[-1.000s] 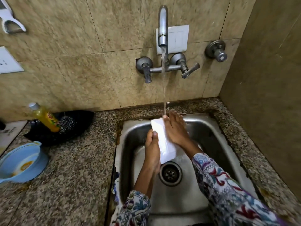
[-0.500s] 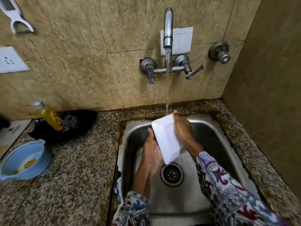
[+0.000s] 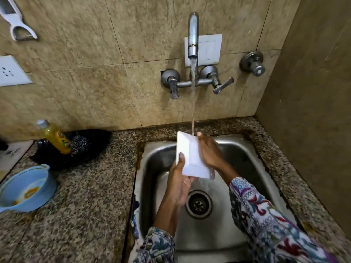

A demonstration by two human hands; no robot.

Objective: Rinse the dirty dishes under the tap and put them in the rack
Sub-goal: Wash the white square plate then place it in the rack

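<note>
Right, I'm mid-rinse: the white square ceramic plate (image 3: 191, 158) is over the stainless steel sink (image 3: 247, 164), tilted nearly on edge, top corner just under the water stream (image 3: 193, 103) from the wall-mounted chrome tap (image 3: 193, 35). My left hand (image 3: 179, 185) is clamped on the plate's lower left edge, thumb on the front face. My right hand (image 3: 209, 150) lies flat against the right side, fingers spread along the rim; it looks like rubbing, not gripping. Hands are apart, plate between them.

Next move, as I judge it: turn the plate so the stream covers both faces, shake it off, then carry it to the rack. No rack is in view, so I'd have to look for it first. Wet glazed ceramic will be slick; I'd keep a firm pinch.

Elsewhere: speckled granite worktop (image 3: 85, 196), matte beige wall tiles. The light blue plastic bowl (image 3: 26, 188) with orange residue sits left on it, likely the next dish. A yellow dish-soap bottle (image 3: 55, 137) leans beside a steel wool scrubber (image 3: 80, 144) in a black tray (image 3: 95, 139).
</note>
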